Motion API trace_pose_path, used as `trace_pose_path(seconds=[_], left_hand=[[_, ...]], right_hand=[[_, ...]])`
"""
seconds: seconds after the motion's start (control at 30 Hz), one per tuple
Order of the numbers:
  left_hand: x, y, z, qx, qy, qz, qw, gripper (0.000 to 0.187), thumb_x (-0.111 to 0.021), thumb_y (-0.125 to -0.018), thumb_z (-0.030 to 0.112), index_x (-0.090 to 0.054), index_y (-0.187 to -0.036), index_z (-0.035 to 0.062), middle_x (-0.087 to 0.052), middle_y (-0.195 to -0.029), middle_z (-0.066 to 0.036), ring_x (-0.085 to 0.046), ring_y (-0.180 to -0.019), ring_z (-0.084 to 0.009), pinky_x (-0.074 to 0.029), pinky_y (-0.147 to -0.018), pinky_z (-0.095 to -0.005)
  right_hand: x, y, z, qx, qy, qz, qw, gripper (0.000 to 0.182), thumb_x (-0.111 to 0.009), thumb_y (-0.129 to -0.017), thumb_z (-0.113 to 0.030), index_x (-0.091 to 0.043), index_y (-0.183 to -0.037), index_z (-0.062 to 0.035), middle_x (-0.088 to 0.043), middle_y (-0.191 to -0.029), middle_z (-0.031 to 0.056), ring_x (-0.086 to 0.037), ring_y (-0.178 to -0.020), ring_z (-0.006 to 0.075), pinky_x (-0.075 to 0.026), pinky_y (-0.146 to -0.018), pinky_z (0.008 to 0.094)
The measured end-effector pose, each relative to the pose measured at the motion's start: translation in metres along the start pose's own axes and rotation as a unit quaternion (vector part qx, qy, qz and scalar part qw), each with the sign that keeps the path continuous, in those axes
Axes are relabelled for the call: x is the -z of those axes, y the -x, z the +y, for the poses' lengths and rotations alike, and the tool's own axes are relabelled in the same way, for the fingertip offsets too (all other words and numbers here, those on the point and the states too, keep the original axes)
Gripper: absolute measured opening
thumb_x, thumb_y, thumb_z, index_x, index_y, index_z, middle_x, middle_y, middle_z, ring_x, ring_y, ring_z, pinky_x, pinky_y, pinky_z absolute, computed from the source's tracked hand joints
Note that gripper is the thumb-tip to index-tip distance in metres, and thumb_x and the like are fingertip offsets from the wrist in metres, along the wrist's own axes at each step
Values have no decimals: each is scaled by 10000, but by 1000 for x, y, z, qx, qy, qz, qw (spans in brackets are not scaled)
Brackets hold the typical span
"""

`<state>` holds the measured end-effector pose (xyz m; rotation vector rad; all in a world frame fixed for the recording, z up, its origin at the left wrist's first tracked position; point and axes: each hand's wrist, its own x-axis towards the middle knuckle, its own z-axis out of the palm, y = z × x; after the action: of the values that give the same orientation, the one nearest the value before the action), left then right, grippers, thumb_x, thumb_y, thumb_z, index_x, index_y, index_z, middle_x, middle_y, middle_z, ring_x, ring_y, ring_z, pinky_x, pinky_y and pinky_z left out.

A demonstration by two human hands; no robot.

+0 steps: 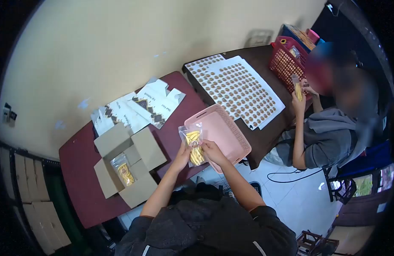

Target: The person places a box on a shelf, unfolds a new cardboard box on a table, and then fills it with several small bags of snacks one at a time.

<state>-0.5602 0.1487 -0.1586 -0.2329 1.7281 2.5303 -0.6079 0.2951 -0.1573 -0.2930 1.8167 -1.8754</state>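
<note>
A clear plastic bag of slender yellow pieces (193,147) sits upright between the person's two hands, its top edge above the fingertips. The left hand (183,154) pinches one side and the right hand (212,150) the other, thumbs on the front face; the fingers behind are mostly hidden. A small round brown label seems to show between the thumbs. The step in hand looks like handling the label area, perhaps pressing or checking it; the next move seems to call for an even pinch on both sides, keeping that face flat.

Just beyond the right fingers lies a pink rectangular plastic basket (224,132); whether the bag touches it cannot be told. To the left of the left fingers stands an open brown cardboard box (148,148) holding a similar filled bag (125,173). Farther beyond the right fingers lies a white sheet of round brown stickers (252,91).
</note>
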Motion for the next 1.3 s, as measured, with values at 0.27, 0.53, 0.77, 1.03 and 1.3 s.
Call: trace_pose_path(seconds=[0.27,0.53,0.77,1.03,1.3], left_hand=[[73,40,40,-78,-64,24,995,460,-483,-916,143,-279,-1315,37,-479,-1193,-75,-488,-1052,-137,-417,-876,-273],[143,98,78,-72,-47,103,991,434,-500,-908,170,-333,-1277,15,-500,-1157,-98,-493,-1034,-147,-404,-877,-275],[199,147,79,-87,-52,157,982,402,-520,-899,168,-374,-1237,7,-514,-1119,-98,-515,-997,-149,-436,-833,-269],[238,175,72,-89,-8,199,976,405,-529,-896,174,-362,-1227,10,-534,-1080,-95,-547,-951,-142,-470,-787,-271],[255,193,91,-155,-24,206,966,383,-498,-914,204,-371,-1217,7,-518,-1107,-93,-519,-998,-145,-429,-846,-279]], right_hand=[[-90,-17,-25,35,28,-78,996,341,-409,-952,-270,-574,-1012,22,-577,-853,2,-497,-774,58,-418,-711,227],[-186,-26,-15,15,58,-105,993,301,-427,-934,-193,-558,-1089,29,-602,-861,48,-527,-761,90,-440,-686,246],[-261,-15,9,45,40,-137,989,323,-406,-952,-243,-558,-1035,29,-585,-894,24,-499,-826,83,-416,-755,239],[-303,-21,3,5,85,-218,972,344,-409,-951,-271,-564,-1025,27,-584,-889,24,-497,-822,78,-414,-752,236],[-341,-18,-13,54,5,-227,972,311,-474,-929,-262,-583,-996,21,-585,-894,17,-504,-831,73,-420,-739,228]])
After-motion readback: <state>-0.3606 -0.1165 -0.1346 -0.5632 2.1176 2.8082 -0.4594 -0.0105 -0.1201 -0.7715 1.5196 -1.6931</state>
